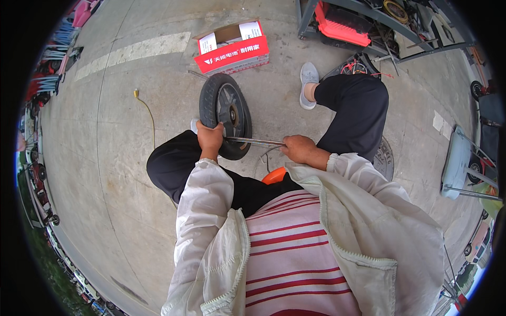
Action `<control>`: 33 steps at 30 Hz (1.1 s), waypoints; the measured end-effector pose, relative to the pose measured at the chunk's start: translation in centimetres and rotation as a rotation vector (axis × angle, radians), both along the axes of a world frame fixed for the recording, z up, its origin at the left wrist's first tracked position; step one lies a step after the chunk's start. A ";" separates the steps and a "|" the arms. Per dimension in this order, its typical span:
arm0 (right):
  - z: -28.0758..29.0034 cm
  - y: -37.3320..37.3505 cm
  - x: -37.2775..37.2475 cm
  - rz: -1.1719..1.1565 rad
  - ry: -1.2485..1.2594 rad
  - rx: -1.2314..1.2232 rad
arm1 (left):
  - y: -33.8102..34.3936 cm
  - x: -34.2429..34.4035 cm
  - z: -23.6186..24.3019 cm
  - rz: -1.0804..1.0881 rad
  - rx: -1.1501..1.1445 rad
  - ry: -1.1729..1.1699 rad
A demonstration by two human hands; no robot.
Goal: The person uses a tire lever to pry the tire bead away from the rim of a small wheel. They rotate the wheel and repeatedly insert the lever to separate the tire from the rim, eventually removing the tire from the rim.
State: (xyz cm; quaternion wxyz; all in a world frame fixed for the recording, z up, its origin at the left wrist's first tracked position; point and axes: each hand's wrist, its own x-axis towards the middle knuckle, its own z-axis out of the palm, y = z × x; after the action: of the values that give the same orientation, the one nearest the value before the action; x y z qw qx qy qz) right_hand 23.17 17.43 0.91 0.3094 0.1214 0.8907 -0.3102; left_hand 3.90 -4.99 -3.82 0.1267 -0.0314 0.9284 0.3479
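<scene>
A small wheel with a black tire [213, 95] and spoked rim stands tilted between my legs. My left hand [210, 138] grips the tire's lower left side, beside one end of a long metal bar [255, 141]; whether those fingers also touch the bar I cannot tell. The bar reaches across the wheel's lower part to my right hand [304, 151], which is closed around its other end. An orange object [275, 176], partly hidden by my clothing, lies just below the bar.
An open red cardboard box [232, 58] sits beyond the wheel. A grey metal rack [350, 42] holds a red toolbox [337, 29]; a tray of wires [352, 67] is below it. A yellow cord [153, 121] lies left. A pale blue chair-like object [456, 163] stands right.
</scene>
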 end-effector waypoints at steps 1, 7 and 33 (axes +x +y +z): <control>-0.1 -0.1 -0.1 0.004 0.038 -0.007 | 0.0 0.0 -0.2 0.004 0.010 0.001; 3.7 -0.6 -1.3 -0.005 0.103 0.056 | -1.1 -0.2 -1.6 0.003 0.122 0.007; 0.3 5.2 -4.4 -0.365 0.282 0.085 | 0.5 1.5 1.0 -0.100 0.284 -0.015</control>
State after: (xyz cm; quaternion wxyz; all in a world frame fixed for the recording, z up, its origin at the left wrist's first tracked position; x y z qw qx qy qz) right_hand 18.81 22.59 1.21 0.1152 0.2489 0.9006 -0.3371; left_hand 5.41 -4.54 -2.78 0.1540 0.0307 0.8693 0.4687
